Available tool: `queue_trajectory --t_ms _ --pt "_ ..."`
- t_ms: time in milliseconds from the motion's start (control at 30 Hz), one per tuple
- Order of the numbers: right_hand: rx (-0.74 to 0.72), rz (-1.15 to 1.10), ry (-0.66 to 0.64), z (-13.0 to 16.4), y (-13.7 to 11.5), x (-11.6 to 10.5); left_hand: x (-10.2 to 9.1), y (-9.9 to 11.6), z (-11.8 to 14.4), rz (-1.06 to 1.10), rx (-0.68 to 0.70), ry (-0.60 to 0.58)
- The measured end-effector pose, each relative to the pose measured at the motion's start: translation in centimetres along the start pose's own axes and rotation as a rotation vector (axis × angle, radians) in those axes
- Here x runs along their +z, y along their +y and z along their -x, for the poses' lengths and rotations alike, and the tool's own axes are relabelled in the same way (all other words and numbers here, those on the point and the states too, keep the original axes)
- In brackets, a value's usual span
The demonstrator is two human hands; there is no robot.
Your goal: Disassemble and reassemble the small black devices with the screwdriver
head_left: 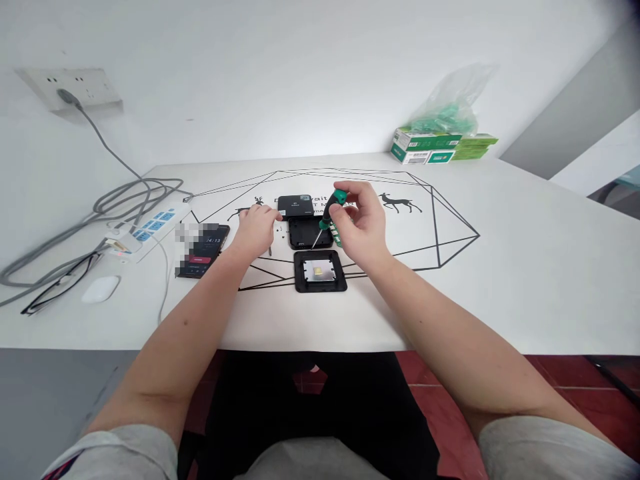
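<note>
My right hand (364, 223) is closed around a green-and-black screwdriver (327, 212), whose shaft slants down to the left of that hand, its tip at the near edge of an open black case (303, 233). Nearer me than my right hand lies a black frame (299, 283) with a silvery plate (320, 271). My left hand (256, 230) is low over the bench (415, 307), just left of the case; I cannot tell whether its fingers grip anything
</note>
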State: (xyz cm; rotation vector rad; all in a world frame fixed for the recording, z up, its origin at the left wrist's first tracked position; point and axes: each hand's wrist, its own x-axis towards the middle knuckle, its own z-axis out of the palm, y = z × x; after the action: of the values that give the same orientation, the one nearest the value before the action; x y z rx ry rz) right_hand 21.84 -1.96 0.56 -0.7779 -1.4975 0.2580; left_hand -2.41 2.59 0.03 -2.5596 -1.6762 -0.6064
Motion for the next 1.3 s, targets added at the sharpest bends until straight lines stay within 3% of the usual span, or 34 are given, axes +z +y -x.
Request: queue_trajectory --t_ms 133,233,300,467,933,1067,1300 --pt "-0.017 0.059 0.004 -0.1 -0.5 -0.2 -0.1 1.1 0.6 0.221 0.194 -0.006" --pt "-0.015 0.086 0.014 -0.2 -0.7 -0.3 0.2 3.0 1.5 0.356 0.412 -0.170" --pt "-0.007 0.091 0.011 -0.2 -0.8 -0.3 0.5 4.1 2.0 0.366 0.471 -0.297" --pt "0.010 0.093 -0.006 -0.1 -0.7 -0.2 0.8 5.0 2.5 0.315 0.445 -0.406" --pt "0.018 0.058 -0.038 0.1 -1.1 -0.1 -0.6 5.3 2.3 0.163 0.368 -0.449" --pt "0.015 0.055 -0.024 0.3 -1.1 0.1 -1.1 5.2 2.2 0.199 0.299 -0.493" --pt "0.035 -0.024 -0.058 0.4 -1.0 0.2 -1.4 4.9 2.2 0.229 0.297 -0.491"
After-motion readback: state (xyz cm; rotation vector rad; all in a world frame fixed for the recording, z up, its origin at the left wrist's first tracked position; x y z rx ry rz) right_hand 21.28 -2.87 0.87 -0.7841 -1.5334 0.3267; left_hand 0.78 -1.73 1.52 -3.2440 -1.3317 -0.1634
